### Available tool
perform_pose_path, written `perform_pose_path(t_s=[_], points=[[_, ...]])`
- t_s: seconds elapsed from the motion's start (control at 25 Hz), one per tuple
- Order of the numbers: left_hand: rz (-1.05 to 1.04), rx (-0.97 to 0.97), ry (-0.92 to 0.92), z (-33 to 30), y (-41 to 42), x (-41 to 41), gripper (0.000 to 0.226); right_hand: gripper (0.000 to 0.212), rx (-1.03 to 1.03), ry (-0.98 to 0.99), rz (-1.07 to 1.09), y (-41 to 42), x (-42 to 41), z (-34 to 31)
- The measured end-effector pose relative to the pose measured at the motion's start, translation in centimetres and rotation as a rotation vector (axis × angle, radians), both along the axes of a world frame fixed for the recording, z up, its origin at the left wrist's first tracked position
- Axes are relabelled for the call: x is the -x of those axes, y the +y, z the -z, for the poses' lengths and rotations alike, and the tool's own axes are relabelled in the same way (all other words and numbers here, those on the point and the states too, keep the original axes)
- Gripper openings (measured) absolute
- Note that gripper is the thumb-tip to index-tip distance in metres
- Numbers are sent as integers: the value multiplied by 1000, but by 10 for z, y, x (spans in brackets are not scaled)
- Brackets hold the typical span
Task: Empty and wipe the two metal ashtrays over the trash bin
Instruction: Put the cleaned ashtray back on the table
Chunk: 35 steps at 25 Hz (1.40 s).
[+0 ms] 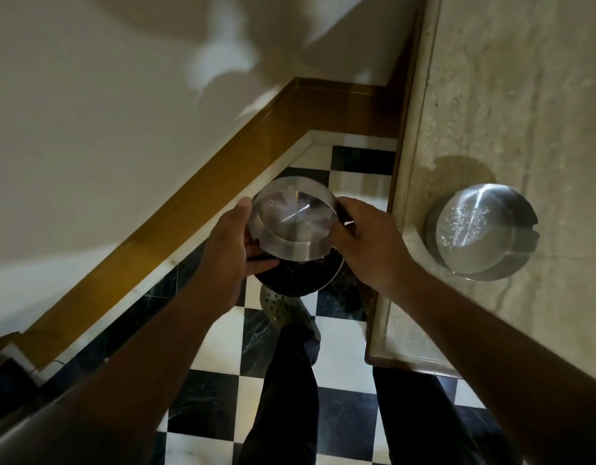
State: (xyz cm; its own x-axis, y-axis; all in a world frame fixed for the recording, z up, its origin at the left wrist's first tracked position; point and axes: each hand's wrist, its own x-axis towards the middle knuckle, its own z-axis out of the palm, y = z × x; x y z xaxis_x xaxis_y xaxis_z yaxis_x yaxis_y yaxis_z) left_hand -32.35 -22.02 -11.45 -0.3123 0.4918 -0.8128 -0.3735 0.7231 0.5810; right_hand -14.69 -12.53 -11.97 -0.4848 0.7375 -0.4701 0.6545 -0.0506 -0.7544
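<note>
I hold a round metal ashtray [291,218] above the dark trash bin [300,278] on the floor, its inside facing up toward me. My left hand [231,250] grips its left rim and underside. My right hand [367,239] touches its right rim with the fingertips. The ashtray's inside looks shiny with a faint smear. A second metal ashtray [481,231] stands on the stone counter [524,112] to the right, with pale ash specks inside it. Most of the bin is hidden under the held ashtray.
The bin stands in a corner between a white wall with a brown wooden skirting [202,186] and the counter's side. The floor is black-and-white checkered tile [219,391]. My leg and a green shoe [283,310] are just below the bin.
</note>
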Motion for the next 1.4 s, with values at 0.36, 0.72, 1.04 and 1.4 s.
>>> perform_pose_path(t_s=[0.36, 0.72, 1.04, 1.4], points=[[-234, 48, -42, -80, 91, -106, 40, 21, 221, 71, 621, 34, -72, -38], [32, -119, 2, -105, 129, -197, 26, 22, 111, 59, 794, 64, -182, -63], [240, -148, 1, -88, 145, -333, 36, 26, 65, -103, 947, 69, -306, -39], [311, -2, 17, -66, 163, -370, 27, 20, -26, -250, 862, 71, -332, -18]])
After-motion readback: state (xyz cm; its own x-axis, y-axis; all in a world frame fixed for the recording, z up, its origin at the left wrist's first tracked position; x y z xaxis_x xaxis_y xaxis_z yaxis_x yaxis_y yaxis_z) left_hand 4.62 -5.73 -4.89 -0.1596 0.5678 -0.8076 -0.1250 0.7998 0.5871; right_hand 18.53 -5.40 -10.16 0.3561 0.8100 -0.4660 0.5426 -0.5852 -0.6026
